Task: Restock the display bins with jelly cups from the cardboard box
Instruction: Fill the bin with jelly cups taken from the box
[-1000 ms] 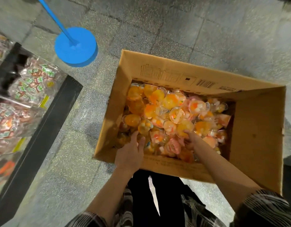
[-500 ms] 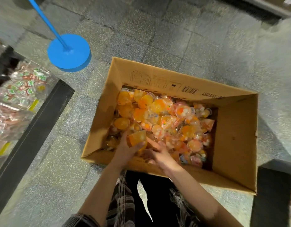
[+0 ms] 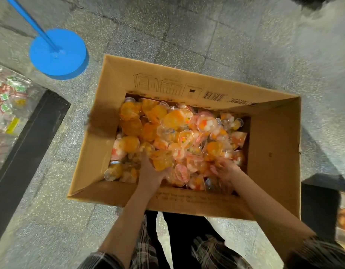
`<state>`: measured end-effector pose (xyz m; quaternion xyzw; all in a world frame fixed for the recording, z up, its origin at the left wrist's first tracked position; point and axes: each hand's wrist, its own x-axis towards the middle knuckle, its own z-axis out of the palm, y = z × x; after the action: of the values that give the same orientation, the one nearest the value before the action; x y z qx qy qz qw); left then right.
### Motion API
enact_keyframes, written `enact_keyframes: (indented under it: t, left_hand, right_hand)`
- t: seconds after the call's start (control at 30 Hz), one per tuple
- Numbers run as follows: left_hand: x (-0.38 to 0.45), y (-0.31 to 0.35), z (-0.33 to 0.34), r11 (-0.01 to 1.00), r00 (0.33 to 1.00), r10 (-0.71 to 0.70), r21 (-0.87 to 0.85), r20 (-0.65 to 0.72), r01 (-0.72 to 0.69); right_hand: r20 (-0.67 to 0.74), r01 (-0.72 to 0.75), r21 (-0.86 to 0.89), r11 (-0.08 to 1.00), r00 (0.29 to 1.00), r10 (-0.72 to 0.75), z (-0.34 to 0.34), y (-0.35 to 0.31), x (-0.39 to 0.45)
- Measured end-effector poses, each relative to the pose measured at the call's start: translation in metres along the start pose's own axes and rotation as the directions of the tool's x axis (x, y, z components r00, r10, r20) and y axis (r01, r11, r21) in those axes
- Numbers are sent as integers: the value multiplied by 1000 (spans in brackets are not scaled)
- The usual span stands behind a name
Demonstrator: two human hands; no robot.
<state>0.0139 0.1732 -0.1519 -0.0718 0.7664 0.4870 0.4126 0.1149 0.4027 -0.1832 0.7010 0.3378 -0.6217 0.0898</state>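
An open cardboard box [image 3: 274,164] stands on the floor, filled with several orange and pink jelly cups [image 3: 179,133]. My left hand [image 3: 150,174] is inside the box near its front wall and holds an orange jelly cup [image 3: 162,160]. My right hand [image 3: 225,169] reaches into the pile to the right, fingers spread among the cups; whether it holds one is hidden. A display bin [image 3: 10,105] with packaged sweets lies at the left edge.
A blue round stand base [image 3: 59,54] with a blue pole sits on the stone floor behind and left of the box. A black frame [image 3: 30,133] borders the bin. A dark fixture [image 3: 320,206] stands at the right, close to the box.
My left hand keeps the orange cup it picked up. My right hand has moved from beside the left one to the right part of the pile. The view has shifted slightly.
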Motion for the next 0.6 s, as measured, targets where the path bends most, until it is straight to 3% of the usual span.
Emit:
enact_keyframes:
  t: [0.1,0.13,0.17,0.27,0.37,0.4,0.43,0.5,0.6]
  left_hand:
    - [6,-1,12,998,1000,12,66,0,-12]
    - [8,-2,14,996,1000,27,88,4,-27]
    - [10,-3,16,992,999,50,114,10,-51]
    - [13,-9,17,980,991,133,148,24,-135]
    - [14,-8,17,986,992,124,113,3,-124]
    - [15,-8,16,990,994,108,92,2,-108]
    - [14,-6,15,990,994,112,84,-6,-111]
    - [17,-11,13,988,992,127,95,-23,-125]
    - [16,-13,13,991,994,107,89,-36,-103]
  right_hand:
    - [42,-37,191,981,999,30,1,-8,12]
    - [56,1,124,992,998,-8,2,-8,15]
    - [52,93,-54,994,995,-91,4,-6,22]
    - [22,259,-363,895,963,-270,14,-3,43]
    - [-1,311,-665,679,909,-418,37,-15,46]
    - [47,301,-826,477,880,-474,45,-18,35]
    - [76,235,-918,320,895,-440,51,-25,33]
    - [134,234,-950,207,902,-409,54,-30,37]
    - [131,208,-962,176,920,-369,46,-22,46]
